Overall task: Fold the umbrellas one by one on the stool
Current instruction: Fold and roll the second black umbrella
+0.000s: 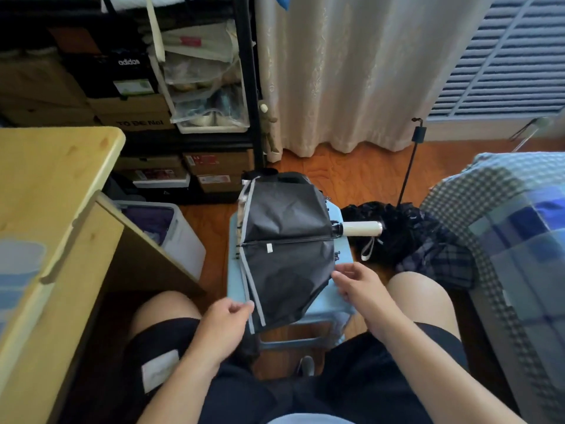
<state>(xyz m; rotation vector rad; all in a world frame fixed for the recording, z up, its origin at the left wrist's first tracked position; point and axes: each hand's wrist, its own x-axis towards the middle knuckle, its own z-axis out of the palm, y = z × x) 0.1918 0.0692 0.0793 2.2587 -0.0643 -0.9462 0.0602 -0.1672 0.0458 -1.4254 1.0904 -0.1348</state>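
Stool (342, 304): light blue, between the knees, carrying the work.
Umbrella (287, 249): grey canopy fanned flat across stool, cream handle off right.
Left hand (226, 316): pinching near hem corner; pull pleat taut.
Right hand (357, 281): loosely curled at canopy edge, grip unclear; smooth before rolling.

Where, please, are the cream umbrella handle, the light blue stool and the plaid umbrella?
cream umbrella handle (362, 229): head view, mid-grip.
light blue stool (321, 310): head view, bare seat edge.
plaid umbrella (440, 261): head view, crumpled canopy.
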